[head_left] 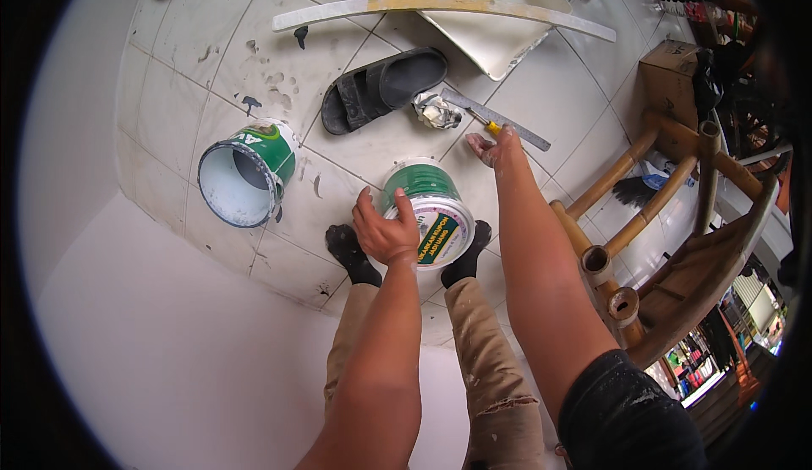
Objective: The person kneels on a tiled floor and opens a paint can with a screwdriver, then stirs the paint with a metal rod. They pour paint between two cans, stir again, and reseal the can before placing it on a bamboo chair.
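A round green and white paint bucket, its white lid on, is tilted toward me between my feet. My left hand lies round its left side, thumb and fingers spread over the lid's rim. Farther right, my right hand has its fingers at the yellow handle of a thin screwdriver. That tool's shaft crosses a metal ruler on the tiles. Beside the ruler lies a crumpled white and dark wad. The right palm is partly hidden.
An open green paint bucket lies on its side at left. A black sandal, a long curved strip and a large white tray are farther off. At right stand a bamboo chair and a cardboard box. Dark smears mark the tiles.
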The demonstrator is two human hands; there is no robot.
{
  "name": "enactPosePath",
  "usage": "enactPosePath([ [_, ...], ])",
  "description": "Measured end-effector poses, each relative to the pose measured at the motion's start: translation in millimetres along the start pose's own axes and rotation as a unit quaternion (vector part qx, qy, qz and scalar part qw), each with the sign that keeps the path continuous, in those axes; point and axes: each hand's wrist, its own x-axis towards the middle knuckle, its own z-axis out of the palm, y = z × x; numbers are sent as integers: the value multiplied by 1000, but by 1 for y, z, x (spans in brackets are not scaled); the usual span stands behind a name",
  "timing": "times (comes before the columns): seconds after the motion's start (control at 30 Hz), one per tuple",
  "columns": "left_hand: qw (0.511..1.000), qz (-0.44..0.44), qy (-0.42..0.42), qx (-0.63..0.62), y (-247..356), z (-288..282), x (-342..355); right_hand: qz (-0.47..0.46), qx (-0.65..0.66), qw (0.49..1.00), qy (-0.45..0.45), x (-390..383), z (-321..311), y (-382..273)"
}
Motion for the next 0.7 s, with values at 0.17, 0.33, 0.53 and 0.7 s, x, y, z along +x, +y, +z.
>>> enactPosePath([
  [0.17, 999, -25, -15, -28, 1, 2, -2, -66, 44, 997, 18, 34, 0, 5],
  [0.33, 999, -37, -20, -26, 5, 1, -3, -273, 28, 962, 12, -37, -22, 15],
  [0.53, 998, -55, -31, -28, 12, -3, -5, -416, -120, 885, -172, -219, -110, 15],
  [0.7, 997, -62, -41, -36, 13, -4, -6, -659, -159, 727, -106, -292, -154, 94],
])
